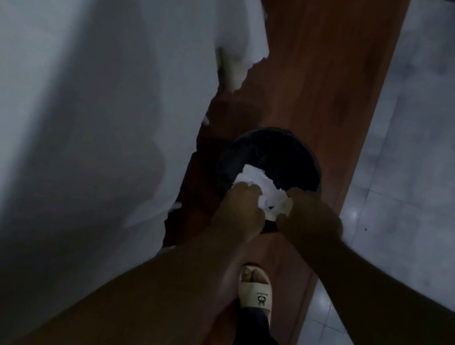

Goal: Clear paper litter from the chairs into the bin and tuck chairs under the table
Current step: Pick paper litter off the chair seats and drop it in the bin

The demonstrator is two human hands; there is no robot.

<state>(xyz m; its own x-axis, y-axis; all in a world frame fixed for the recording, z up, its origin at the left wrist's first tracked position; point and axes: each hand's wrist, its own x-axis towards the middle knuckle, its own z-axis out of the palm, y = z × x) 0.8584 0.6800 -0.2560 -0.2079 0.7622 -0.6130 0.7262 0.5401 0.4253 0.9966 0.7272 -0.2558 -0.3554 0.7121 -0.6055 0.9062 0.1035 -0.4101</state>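
Note:
A crumpled wad of white paper (pixel 259 190) is held between both my hands, right over the mouth of a round black bin (pixel 279 155) on the floor. My left hand (pixel 237 207) grips the wad's left side with curled fingers. On the wad's right side, my right hand (pixel 309 217) is closed on it too. The hands cover the bin's near rim. No chairs or table are in view.
A white wall (pixel 80 120) with chipped paint along its edge fills the left. The bin stands on a reddish-brown wooden strip (pixel 324 68). Grey glossy floor tiles (pixel 437 144) lie to the right. My foot in a beige slipper (pixel 257 290) is just behind the bin.

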